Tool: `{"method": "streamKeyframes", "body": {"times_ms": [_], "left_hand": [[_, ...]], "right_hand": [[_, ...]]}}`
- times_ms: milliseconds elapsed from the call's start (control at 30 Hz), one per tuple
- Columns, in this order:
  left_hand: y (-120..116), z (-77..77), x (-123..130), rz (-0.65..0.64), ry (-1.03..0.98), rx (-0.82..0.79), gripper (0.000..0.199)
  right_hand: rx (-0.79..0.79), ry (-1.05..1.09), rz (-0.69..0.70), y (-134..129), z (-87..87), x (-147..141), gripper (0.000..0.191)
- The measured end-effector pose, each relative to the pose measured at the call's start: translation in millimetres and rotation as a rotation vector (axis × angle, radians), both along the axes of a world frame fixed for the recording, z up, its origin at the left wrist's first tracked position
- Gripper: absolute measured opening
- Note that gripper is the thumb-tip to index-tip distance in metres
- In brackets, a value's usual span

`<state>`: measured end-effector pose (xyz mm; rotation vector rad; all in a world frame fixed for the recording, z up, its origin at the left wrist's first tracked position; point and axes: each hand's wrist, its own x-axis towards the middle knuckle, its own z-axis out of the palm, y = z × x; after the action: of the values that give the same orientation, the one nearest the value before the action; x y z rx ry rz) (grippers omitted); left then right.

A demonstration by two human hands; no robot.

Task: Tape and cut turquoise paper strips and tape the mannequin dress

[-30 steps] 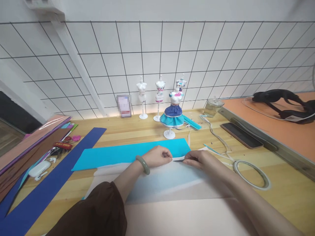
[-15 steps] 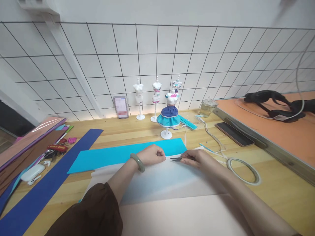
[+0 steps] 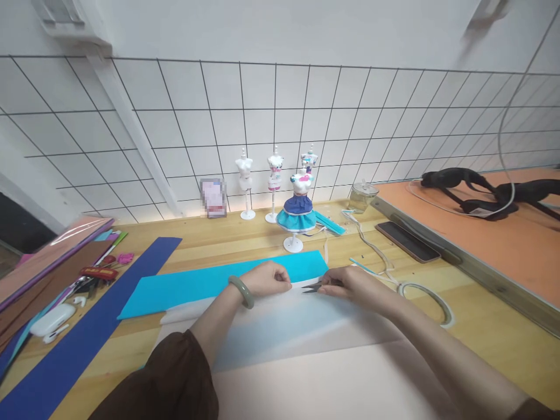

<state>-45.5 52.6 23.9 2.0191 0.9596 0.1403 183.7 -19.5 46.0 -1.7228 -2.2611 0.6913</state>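
In the head view, showing more of the dark scissors than a second ago, held in the right hand, so maybe at the cutting part. Pinching the white sheet on the table with the left hand, just before the scissor tips. Beyond, seeing a bright blue strip and a doll stand.

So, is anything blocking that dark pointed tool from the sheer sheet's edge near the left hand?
Nothing visible: the dark pointed tool in the right hand is at the sheer white sheet's far edge, tips toward the left hand; only sheet shows between.
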Motion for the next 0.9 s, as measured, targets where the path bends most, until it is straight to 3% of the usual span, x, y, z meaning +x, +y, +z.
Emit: {"method": "streamKeyframes", "body": {"times_ms": [267, 900], "left_hand": [[3, -4.0, -3, -0.033, -0.048, -0.053, 0.022], [3, -5.2, -3, -0.035, -0.070, -0.066, 0.021]], "right_hand": [[0.008, -0.099, 0.049, 8, 10.0, -14, 0.041], [-0.057, 0.046, 0.060, 13, -7.7, -20, 0.042]]}}
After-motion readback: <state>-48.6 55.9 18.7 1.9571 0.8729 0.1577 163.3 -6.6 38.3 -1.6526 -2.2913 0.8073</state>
